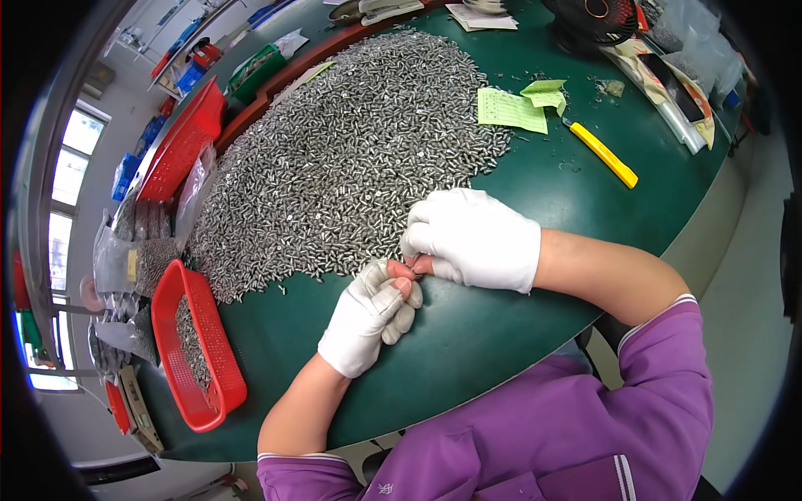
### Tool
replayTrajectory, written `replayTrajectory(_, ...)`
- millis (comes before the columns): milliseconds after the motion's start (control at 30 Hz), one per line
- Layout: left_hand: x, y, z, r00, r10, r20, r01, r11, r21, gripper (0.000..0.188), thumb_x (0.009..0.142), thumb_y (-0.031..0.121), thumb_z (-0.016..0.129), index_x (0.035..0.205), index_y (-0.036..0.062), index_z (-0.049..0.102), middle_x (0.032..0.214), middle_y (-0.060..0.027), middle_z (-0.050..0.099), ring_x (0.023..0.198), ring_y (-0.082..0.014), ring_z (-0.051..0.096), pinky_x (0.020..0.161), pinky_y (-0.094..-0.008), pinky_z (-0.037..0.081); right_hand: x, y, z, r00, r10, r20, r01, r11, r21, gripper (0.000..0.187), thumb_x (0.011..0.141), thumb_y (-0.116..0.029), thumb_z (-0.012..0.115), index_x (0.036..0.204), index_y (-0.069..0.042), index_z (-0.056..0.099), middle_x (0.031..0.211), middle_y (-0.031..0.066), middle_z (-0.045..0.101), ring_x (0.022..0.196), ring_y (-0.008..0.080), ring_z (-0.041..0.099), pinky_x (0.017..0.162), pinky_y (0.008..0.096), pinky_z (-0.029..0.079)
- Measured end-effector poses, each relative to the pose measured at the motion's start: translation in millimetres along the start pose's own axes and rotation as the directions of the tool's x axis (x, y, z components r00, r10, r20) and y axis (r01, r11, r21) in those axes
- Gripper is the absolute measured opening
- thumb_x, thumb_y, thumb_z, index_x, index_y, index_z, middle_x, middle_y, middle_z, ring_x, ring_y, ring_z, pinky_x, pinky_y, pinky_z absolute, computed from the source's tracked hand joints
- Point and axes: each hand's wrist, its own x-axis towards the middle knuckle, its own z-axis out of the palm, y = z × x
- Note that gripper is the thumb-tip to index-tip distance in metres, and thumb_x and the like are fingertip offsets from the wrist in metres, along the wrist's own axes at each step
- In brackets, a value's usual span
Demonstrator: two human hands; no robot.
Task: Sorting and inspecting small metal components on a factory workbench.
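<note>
A big heap of small silver metal pins (351,159) covers the green table (535,209). My left hand (370,316) wears a white glove with bare fingertips and is closed, its thumb and forefinger pinched at the heap's near edge. My right hand (472,238), gloved the same way, curls over from the right. Its bare fingertips meet the left hand's fingertips. The fingertips seem to pinch a small pin, but it is too small to make out. Both forearms come in from the lower edge, with purple sleeves.
A red plastic basket (196,346) holding some pins sits at the table's left edge. A yellow utility knife (603,154) and green paper slips (514,108) lie beyond the heap. Clear bags (125,250), another red basket (180,146) and clutter line the far side.
</note>
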Motion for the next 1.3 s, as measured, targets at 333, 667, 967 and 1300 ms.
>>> replayTrajectory(333, -1.0, -2.0, -3.0, 1.000, 0.018, -0.021, -0.017, 0.999, 0.029, 0.025, 0.096, 0.033, 0.057, 0.102, 0.0079, 0.055, 0.081, -0.0017, 0.059, 0.054, -0.0061, 0.045, 0.044, -0.0180, 0.032, 0.3, 4.1, -4.3, 1.000, 0.004, -0.018, -0.005, 1.000, -0.031, 0.012, 0.080, -0.023, 0.065, 0.087, -0.014, 0.063, 0.089, 0.0034, 0.059, 0.087, 0.0251, 0.058, 0.073, 0.0391, 0.048)
replayTrajectory(667, -0.1, -2.5, -5.8, 0.999, 0.044, 0.022, -0.043, 0.999, -0.019, 0.037, 0.096, 0.042, 0.052, 0.106, 0.0068, 0.056, 0.085, -0.0053, 0.061, 0.055, -0.0090, 0.046, 0.046, -0.0207, 0.033, -0.6, 5.8, 4.4, 0.993, -0.046, 0.113, 0.060, 0.990, -0.125, 0.011, 0.077, -0.024, 0.065, 0.079, -0.014, 0.063, 0.082, 0.0034, 0.058, 0.081, 0.0251, 0.059, 0.068, 0.0391, 0.049)
replayTrajectory(967, 0.8, -5.0, -6.6, 0.995, 0.098, 0.015, -0.097, 0.994, -0.057, 0.034, 0.094, 0.039, 0.058, 0.103, 0.0064, 0.055, 0.087, -0.0059, 0.060, 0.055, -0.0078, 0.044, 0.047, -0.0199, 0.033, 0.3, 5.3, 1.7, 0.998, 0.024, 0.054, -0.020, 0.997, -0.069, 0.017, 0.081, -0.029, 0.065, 0.083, -0.012, 0.063, 0.082, 0.0048, 0.058, 0.082, 0.0259, 0.059, 0.070, 0.0394, 0.048)
replayTrajectory(1300, 0.6, -0.6, -3.2, 1.000, -0.006, 0.003, 0.007, 0.999, -0.044, 0.024, 0.093, 0.034, 0.061, 0.094, 0.0099, 0.060, 0.081, -0.0018, 0.061, 0.052, -0.0047, 0.043, 0.046, -0.0178, 0.031, 0.9, 6.0, 6.5, 0.998, -0.046, -0.049, 0.061, 0.926, 0.372, 0.020, 0.081, -0.029, 0.068, 0.090, -0.011, 0.065, 0.086, 0.0057, 0.061, 0.083, 0.0276, 0.060, 0.070, 0.0386, 0.049)
